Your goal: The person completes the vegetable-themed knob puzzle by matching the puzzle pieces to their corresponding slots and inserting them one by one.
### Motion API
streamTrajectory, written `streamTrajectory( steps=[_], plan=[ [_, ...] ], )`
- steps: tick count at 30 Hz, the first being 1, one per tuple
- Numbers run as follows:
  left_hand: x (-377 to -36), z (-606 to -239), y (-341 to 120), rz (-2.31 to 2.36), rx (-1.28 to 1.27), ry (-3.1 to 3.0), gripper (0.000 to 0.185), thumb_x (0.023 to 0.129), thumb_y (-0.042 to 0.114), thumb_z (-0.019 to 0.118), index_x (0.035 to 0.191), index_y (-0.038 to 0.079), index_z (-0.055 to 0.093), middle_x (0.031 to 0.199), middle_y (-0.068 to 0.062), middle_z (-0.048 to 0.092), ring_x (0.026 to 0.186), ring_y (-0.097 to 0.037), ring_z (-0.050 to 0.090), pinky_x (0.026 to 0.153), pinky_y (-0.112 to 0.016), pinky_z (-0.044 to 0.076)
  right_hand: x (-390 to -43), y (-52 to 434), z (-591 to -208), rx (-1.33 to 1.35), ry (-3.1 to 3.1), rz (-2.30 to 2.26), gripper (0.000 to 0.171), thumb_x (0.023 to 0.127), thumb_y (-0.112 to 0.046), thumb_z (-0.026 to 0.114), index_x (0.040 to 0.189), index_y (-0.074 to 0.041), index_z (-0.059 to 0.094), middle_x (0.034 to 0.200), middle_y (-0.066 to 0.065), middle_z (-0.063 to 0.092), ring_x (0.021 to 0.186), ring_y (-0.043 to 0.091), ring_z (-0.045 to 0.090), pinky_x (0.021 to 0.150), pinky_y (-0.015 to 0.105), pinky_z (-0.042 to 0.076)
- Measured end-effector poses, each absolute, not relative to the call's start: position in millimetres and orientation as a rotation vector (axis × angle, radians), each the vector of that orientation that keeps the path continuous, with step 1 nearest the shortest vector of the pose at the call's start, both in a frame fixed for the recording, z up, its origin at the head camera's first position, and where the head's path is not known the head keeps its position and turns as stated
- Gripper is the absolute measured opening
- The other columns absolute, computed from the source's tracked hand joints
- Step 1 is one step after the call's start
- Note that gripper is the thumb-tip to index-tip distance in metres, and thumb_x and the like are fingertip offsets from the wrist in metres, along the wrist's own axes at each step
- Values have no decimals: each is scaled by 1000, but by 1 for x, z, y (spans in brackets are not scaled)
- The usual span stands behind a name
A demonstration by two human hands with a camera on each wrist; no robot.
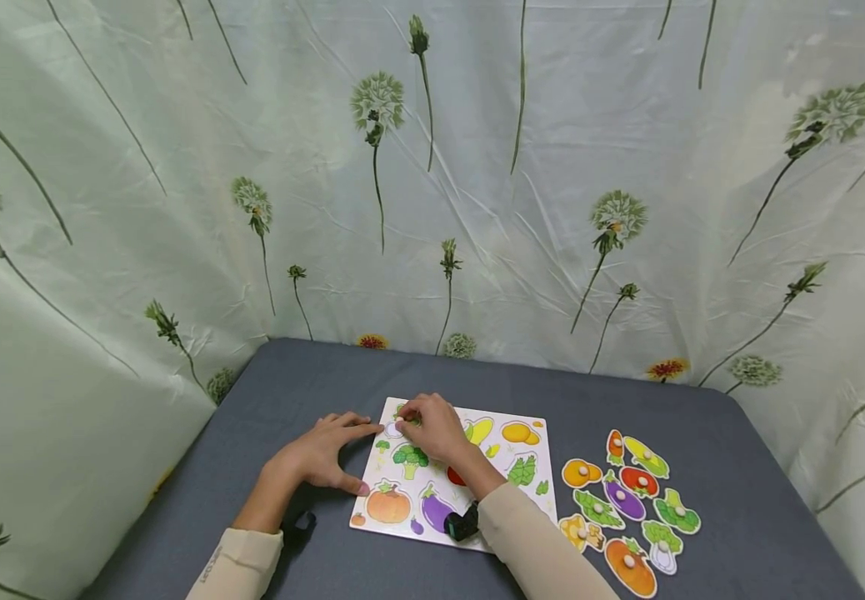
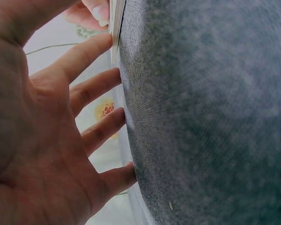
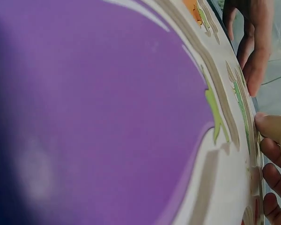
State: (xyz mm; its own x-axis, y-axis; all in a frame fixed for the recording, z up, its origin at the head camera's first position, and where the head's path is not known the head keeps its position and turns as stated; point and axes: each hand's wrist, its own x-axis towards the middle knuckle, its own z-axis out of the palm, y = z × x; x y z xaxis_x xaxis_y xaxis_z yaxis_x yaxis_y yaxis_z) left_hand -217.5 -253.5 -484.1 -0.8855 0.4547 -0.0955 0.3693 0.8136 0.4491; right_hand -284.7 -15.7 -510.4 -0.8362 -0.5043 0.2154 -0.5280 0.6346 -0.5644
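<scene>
A: What are the fingers doing?

B: The right hand [image 1: 432, 425] has its fingers curled down, pinching a green puzzle piece [image 1: 405, 412] at the far left corner of the puzzle board [image 1: 530, 500]. The left hand [image 1: 323, 454] lies spread and relaxed on the grey tablecloth [image 1: 312, 375], fingertips [image 2: 113, 43] touching the board's left edge.

A: And farther out?

B: To the right of the right hand, well apart, loose vegetable pieces [image 1: 627, 500] lie on the cloth.
</scene>
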Motion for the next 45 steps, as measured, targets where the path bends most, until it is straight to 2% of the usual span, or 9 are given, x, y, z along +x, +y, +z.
streamTrajectory(
  steps=[12, 19, 28, 39, 45],
  plan=[
    [-218, -485, -250, 657, 653, 2786, 97, 71, 57, 88, 153, 20, 52, 152, -16, 49, 139, -48, 41, 110, -76, 28, -282, 1, -504, 872, -2784, 1104, 22, 96, -26, 75, 114, -14, 77, 100, 0, 69, 88, 13, 56, 77, 28, 47],
    [-221, -483, -252, 634, 602, 2777, 97, 70, 58, 88, 153, 21, 52, 155, -16, 47, 141, -49, 39, 111, -76, 28, -282, 28, -492, 883, -2716, 1115, 18, 96, -19, 75, 112, -11, 77, 101, 3, 70, 96, 23, 62, 83, 36, 52],
    [-220, -478, -249, 641, 589, 2764, 98, 69, 57, 89, 153, 22, 51, 155, -15, 46, 142, -50, 37, 109, -78, 28, -282, 63, -484, 793, -2734, 1128, 15, 96, -18, 75, 110, -14, 78, 105, 1, 71, 104, 21, 62, 90, 41, 56],
    [-218, -480, -246, 657, 556, 2760, 100, 67, 59, 89, 153, 26, 51, 154, -13, 47, 140, -48, 39, 107, -78, 31, -276, 104, -478, 735, -2732, 1084, 13, 94, -19, 77, 107, -17, 78, 106, -1, 71, 105, 22, 62, 90, 43, 55],
    [-218, -479, -247, 647, 551, 2767, 100, 67, 58, 90, 153, 24, 52, 153, -13, 47, 141, -49, 38, 107, -79, 30, -279, 135, -474, 693, -2741, 1073, 17, 95, -18, 75, 110, -11, 78, 107, 0, 71, 103, 22, 62, 90, 44, 55]
  ],
)
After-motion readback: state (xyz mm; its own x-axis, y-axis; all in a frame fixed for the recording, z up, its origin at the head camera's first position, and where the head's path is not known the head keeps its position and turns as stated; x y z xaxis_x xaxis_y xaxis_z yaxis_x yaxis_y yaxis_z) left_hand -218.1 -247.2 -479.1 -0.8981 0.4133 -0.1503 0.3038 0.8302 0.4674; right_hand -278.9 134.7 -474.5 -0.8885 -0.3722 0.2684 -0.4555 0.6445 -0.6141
